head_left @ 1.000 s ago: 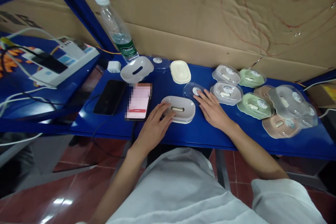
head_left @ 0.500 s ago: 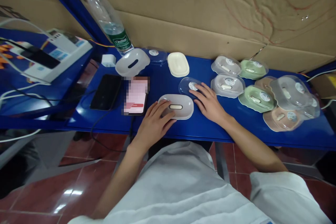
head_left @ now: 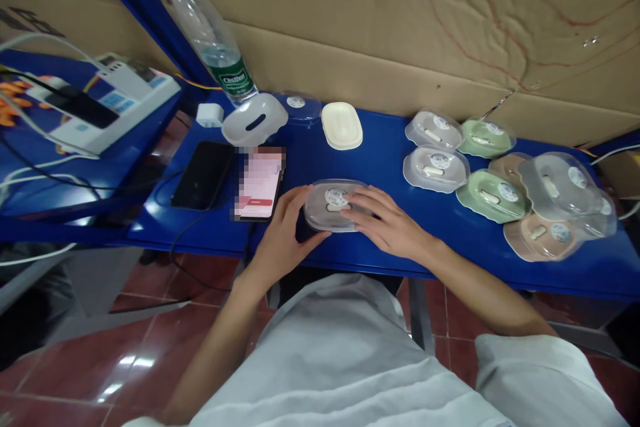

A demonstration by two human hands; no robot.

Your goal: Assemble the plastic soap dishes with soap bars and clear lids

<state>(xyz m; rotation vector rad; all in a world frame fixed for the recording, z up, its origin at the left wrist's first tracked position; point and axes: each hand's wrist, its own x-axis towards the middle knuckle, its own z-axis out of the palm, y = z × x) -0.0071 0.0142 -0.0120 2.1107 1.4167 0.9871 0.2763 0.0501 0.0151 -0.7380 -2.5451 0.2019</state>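
Observation:
On the blue table in front of me lies a grey soap dish (head_left: 343, 229) with a cream bar in its middle slot. A clear plastic lid (head_left: 320, 199) with a round sticker sits over it; whether it is fully seated I cannot tell. My left hand (head_left: 283, 235) grips the dish at its left end, thumb along the front edge and fingers toward the back. From the right, my right hand (head_left: 387, 221) holds the lid, its fingertips on the top and right side near the sticker.
Several lidded soap dishes (head_left: 440, 167), grey, green and tan, stand at the right, some stacked. Behind are a cream tray (head_left: 343, 125), an upturned grey shell (head_left: 255, 121), another clear lid (head_left: 303, 108) and a water bottle (head_left: 220, 57). Two phones (head_left: 203, 175) and a power strip (head_left: 117, 107) are leftward.
My right hand has brought the clear lid from behind the grey soap dish onto its top. My left hand has shifted from resting over the dish to gripping its left end.

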